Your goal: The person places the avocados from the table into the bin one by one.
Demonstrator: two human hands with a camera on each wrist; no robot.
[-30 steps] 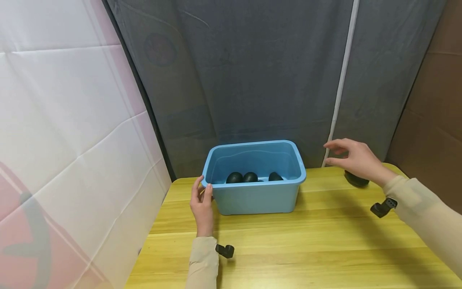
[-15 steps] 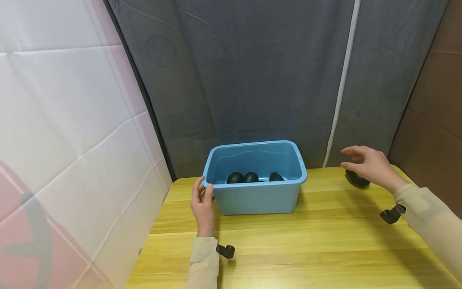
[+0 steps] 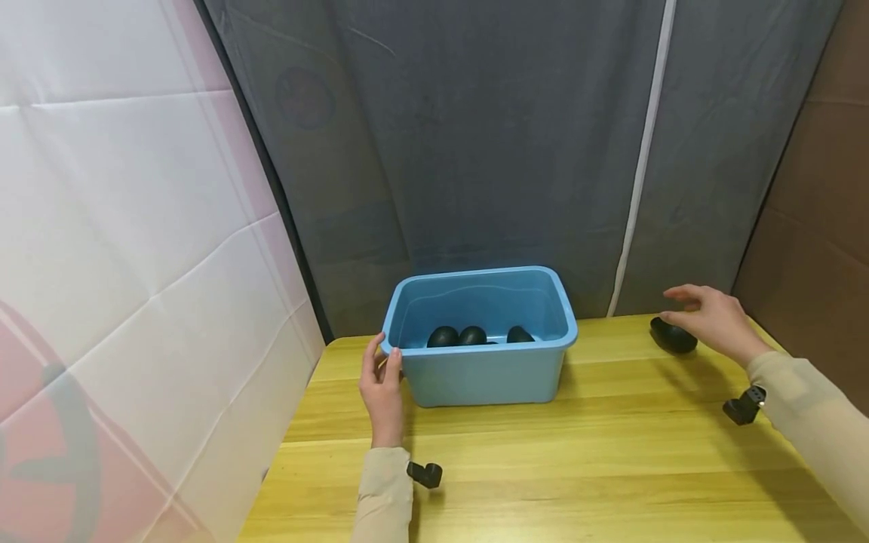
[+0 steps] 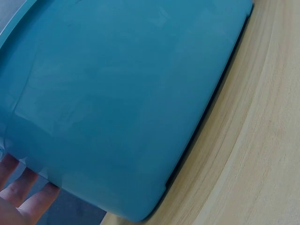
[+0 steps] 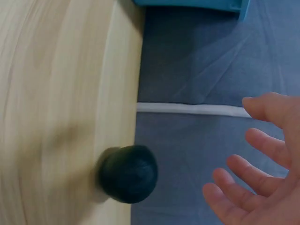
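Observation:
A blue plastic tub (image 3: 482, 373) stands at the back of the wooden table (image 3: 543, 467), with three dark rounded objects (image 3: 471, 335) inside. My left hand (image 3: 382, 386) rests against the tub's left front corner, fingers straight along the wall (image 4: 117, 108). My right hand (image 3: 706, 317) hovers open, fingers spread, just above another dark rounded object (image 3: 672, 335) lying near the table's back right edge. The right wrist view shows that object (image 5: 129, 173) at the table edge and my open fingers (image 5: 253, 183) apart from it.
A grey curtain (image 3: 509, 136) with a white strip hangs behind the table. A white and pink panel (image 3: 122, 264) closes the left side, and a brown wall (image 3: 815, 211) the right. Small black wrist mounts (image 3: 424, 473) sit under each sleeve.
My right hand has moved right and down, away from the tub, to just above the dark object at the back right. The left hand and tub have stayed put.

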